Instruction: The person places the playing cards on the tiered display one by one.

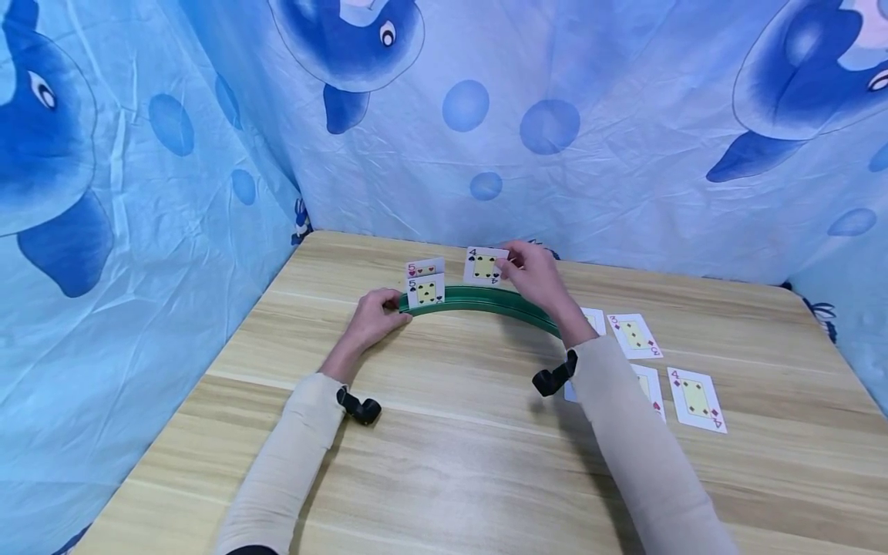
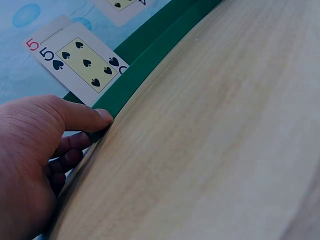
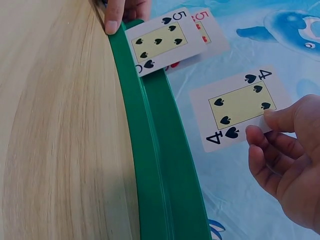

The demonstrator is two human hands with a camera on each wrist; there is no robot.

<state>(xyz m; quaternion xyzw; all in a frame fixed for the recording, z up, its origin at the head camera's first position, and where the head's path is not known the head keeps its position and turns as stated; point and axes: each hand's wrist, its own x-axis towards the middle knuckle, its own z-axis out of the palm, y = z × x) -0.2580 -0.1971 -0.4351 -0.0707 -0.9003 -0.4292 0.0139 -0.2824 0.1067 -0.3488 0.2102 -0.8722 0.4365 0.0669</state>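
A curved green card holder (image 1: 486,297) stands on the wooden table. At its left end my left hand (image 1: 373,317) pinches it, with the thumb (image 2: 102,118) on the front. Two cards stand upright in the holder near that end: the five of spades (image 2: 86,62) in front and the five of hearts (image 1: 425,267) behind. My right hand (image 1: 534,274) pinches the four of spades (image 3: 240,107) by its edge between thumb and fingers. That card is held above and behind the holder, apart from it, to the right of the two fives.
Face-up cards lie on the table (image 1: 444,462) at the right, among them the three of diamonds (image 1: 634,336) and the four of diamonds (image 1: 696,398). My right forearm partly covers others. A blue dolphin-print cloth (image 1: 416,185) hangs behind and to the left.
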